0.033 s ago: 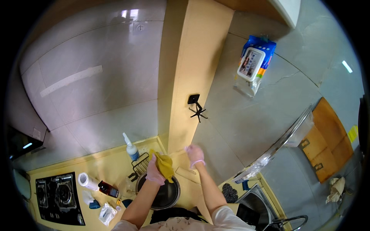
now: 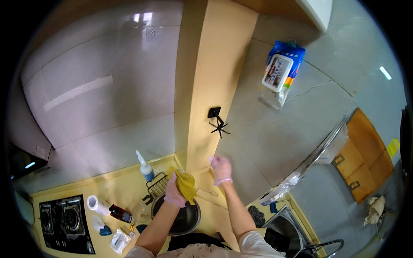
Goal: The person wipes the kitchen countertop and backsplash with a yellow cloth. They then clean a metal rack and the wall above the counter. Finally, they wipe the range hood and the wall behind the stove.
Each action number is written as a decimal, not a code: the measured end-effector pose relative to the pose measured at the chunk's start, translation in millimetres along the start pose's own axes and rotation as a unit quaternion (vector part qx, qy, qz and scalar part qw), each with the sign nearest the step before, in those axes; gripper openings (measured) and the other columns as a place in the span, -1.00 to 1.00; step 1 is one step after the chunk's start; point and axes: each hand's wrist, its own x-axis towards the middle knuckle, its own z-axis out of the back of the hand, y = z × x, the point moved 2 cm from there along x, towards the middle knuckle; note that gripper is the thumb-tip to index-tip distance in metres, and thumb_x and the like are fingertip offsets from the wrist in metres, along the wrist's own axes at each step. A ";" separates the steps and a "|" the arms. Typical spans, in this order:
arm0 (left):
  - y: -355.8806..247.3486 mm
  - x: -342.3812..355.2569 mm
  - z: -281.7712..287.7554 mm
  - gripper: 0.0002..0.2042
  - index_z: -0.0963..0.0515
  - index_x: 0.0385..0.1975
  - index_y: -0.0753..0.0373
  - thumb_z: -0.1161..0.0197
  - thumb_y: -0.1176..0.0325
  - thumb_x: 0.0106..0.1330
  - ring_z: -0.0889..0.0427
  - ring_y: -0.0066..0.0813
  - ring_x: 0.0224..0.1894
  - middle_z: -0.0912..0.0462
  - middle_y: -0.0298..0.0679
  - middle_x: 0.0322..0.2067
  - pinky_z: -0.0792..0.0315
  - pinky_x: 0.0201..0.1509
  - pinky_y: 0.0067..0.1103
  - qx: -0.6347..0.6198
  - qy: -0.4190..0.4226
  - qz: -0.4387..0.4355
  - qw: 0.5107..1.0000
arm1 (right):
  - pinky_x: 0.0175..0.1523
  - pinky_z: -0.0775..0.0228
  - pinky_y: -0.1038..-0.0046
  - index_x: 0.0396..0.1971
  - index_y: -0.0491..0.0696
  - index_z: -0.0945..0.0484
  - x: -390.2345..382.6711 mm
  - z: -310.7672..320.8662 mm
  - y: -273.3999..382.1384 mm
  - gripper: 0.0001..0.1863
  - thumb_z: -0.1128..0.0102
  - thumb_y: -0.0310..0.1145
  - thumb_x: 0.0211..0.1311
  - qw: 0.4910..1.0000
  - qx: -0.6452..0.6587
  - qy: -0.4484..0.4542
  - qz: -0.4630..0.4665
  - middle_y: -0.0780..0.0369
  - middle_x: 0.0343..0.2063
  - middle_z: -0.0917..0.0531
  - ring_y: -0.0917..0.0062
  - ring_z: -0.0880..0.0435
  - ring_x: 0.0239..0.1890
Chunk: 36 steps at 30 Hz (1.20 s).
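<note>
My left hand [image 2: 172,192], in a thin pink see-through glove, is closed on a yellow cloth [image 2: 186,185]. The cloth hangs folded over the fingers, above a round dark pan [image 2: 189,217] on the yellow counter. My right hand [image 2: 221,169], gloved the same way, is raised beside the foot of the beige pillar [image 2: 206,86], near the grey wall tiles. Its fingers are curled in, and whatever they may hold is hidden. Close to the left hand are a dark wire rack [image 2: 157,184] and a white-and-blue bottle [image 2: 145,168] with a nozzle.
A black gas hob [image 2: 66,223] is at the left, beside a paper roll [image 2: 97,204] and dark bottle [image 2: 120,213]. A wipes pack [image 2: 280,73] and black hook [image 2: 219,124] hang on the walls. Right are a sink [image 2: 286,228], faucet [image 2: 325,246] and wooden board [image 2: 365,155].
My right hand has shifted slightly forward and to the right beside the pillar. My left hand still grips the cloth in nearly the same place.
</note>
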 end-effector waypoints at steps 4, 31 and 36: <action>11.8 -17.9 -62.3 -0.61 -0.39 -0.05 0.15 0.04 0.00 0.32 -0.50 -0.29 -0.17 -0.52 -0.23 -0.21 -0.42 -0.09 -0.38 0.101 0.112 0.024 0.988 | 0.15 -0.24 0.33 0.17 -0.22 -0.07 4.2 114.1 143.1 -0.17 -0.36 -0.37 -0.07 0.875 0.441 -0.165 0.114 0.02 0.13 -0.28 0.34 -0.34 0.12; -1.9 -54.6 -120.3 -0.56 -0.40 -0.03 0.15 -0.08 -0.03 0.23 -0.51 -0.36 -0.15 -0.53 -0.27 -0.19 -0.41 -0.11 -0.44 0.162 0.240 0.022 0.957 | 0.02 -0.31 0.30 0.06 -0.17 -0.30 40.3 201.0 253.1 -0.40 -0.23 -0.19 0.04 0.852 -0.018 -0.425 0.304 0.07 -0.08 -0.49 0.34 -0.47 -0.08; 17.5 -56.1 -186.3 -0.52 -0.42 -0.13 0.09 -0.06 -0.18 0.17 -0.52 -0.33 -0.27 -0.54 -0.28 -0.29 -0.43 -0.26 -0.42 0.264 0.256 0.053 0.928 | -0.02 -0.33 0.29 -0.06 -0.05 -0.43 45.6 260.0 299.9 -0.49 -0.24 -0.13 -0.03 0.758 -0.259 -0.520 0.298 0.10 -0.18 -0.52 0.19 -0.46 -0.08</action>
